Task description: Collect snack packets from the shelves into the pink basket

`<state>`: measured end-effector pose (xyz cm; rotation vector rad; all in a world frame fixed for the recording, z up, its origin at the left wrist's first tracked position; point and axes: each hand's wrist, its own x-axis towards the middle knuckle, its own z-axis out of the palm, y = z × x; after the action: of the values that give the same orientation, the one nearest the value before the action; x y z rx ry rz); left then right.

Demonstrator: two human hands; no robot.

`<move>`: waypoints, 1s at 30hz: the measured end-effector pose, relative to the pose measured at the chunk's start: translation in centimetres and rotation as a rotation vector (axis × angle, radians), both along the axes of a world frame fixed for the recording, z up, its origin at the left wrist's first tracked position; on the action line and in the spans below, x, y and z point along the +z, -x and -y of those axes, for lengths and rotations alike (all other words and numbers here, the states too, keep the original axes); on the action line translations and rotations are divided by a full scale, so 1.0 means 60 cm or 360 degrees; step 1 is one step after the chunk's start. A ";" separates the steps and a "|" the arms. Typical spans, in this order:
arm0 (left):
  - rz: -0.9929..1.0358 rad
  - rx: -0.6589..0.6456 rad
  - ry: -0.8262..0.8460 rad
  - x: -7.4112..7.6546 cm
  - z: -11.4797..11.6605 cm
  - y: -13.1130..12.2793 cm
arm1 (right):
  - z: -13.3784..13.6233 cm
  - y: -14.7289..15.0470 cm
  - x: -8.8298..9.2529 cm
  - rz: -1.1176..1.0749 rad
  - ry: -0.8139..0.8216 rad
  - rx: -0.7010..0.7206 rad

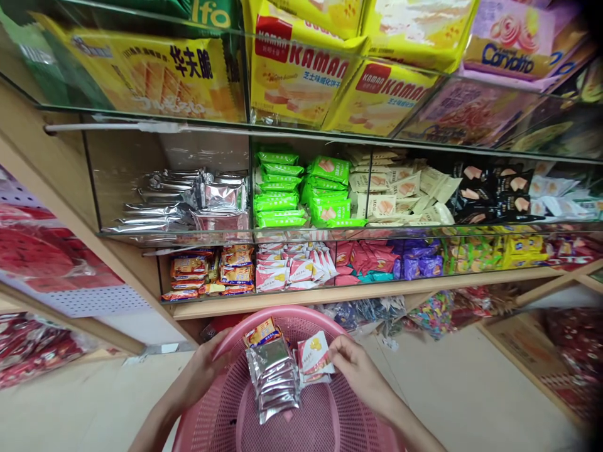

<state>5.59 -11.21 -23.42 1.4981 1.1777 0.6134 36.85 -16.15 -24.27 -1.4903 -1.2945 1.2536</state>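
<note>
A pink plastic basket (358,402) with perforated walls is in front of me. My left hand (214,364) is wrapped round its left rim. In the basket lies a row of silver foil snack packets (276,380), with an orange snack packet (262,333) behind them. To their right is a white and red snack packet (313,355), which my right hand (351,358) pinches by its right edge. Another similar packet shows partly beneath it.
Shelves ahead hold silver packets (174,201), green packets (282,191), white and red packets (292,267) and orange packets (235,267) behind glass fronts. Large yellow wafer bags (301,69) fill the top shelf. A wooden shelf edge (330,291) runs just beyond the basket.
</note>
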 end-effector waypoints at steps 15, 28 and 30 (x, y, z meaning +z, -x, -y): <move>-0.0058 0.0023 -0.0021 -0.006 -0.002 0.000 | -0.002 0.012 -0.006 0.0819 -0.0029 -0.0015; -0.0084 0.0018 -0.0024 0.000 0.001 -0.004 | 0.025 0.081 0.091 0.1270 -0.0198 0.0615; -0.0113 0.0013 -0.0074 -0.001 0.001 -0.003 | 0.033 0.114 0.088 0.1137 -0.0226 0.0942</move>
<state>5.76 -11.27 -23.49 1.5662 1.2316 0.6010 30.02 -18.16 -19.01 -1.5649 -2.3735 0.9463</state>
